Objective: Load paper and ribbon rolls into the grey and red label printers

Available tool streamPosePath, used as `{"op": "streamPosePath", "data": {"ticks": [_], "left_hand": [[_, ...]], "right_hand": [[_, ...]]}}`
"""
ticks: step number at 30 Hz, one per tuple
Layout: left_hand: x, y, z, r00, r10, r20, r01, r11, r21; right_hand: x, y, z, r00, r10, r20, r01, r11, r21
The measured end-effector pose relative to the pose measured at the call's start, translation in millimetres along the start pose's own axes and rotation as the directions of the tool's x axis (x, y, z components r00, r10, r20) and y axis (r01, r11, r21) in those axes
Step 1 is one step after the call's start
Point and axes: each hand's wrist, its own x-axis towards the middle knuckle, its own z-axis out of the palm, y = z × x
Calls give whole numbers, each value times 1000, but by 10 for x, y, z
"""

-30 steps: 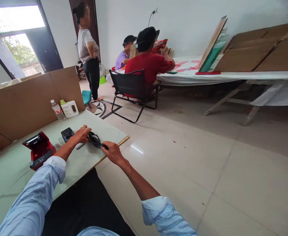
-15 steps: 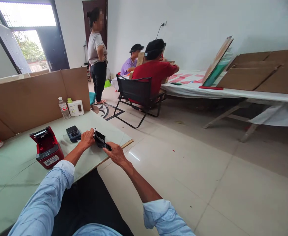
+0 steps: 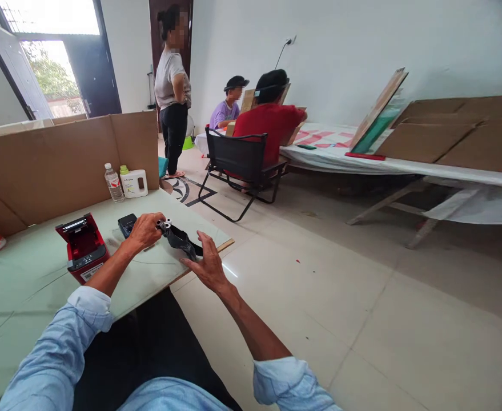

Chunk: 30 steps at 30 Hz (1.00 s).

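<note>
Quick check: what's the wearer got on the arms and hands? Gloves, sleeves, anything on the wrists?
Both arms wear light blue shirt sleeves with a faint check, rolled up near the elbow. Left hand and right hand are bare: no gloves, and no watch, ring, band or marking visible on the wrists or fingers.

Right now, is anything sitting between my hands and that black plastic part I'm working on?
Nothing visible does. The left hand grips one end of the black plastic part, and the right hand touches its other end with open fingers, above the pale green tabletop.
</note>
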Motion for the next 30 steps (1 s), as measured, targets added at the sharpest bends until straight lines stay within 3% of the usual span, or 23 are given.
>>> {"op": "streamPosePath", "data": {"ticks": [3, 10, 17, 24, 30], "left_hand": [[-125, -43, -139, 999, 34, -33, -35, 998, -45], [-571, -161, -313, 979, 95, -178, -139, 956, -256], [-1073, -229, -314, 985, -31, -171, -42, 913, -406], [-1562, -308, -173, 989, -105, -107, 40, 874, -485], [-1802, -610, -331, 979, -104, -178, 22, 911, -413]], "right_hand": [[-16, -218, -1, 997, -35, -65, 36, 999, 17], [-82, -703, 280, 989, -151, 1, 148, 972, 183], [-100, -1068, 638, 964, -264, -11, 263, 955, 137], [-200, -1233, 532, 945, -255, 207, 156, 903, 401], [103, -1417, 738, 860, -378, 343, 153, 832, 533]]}}
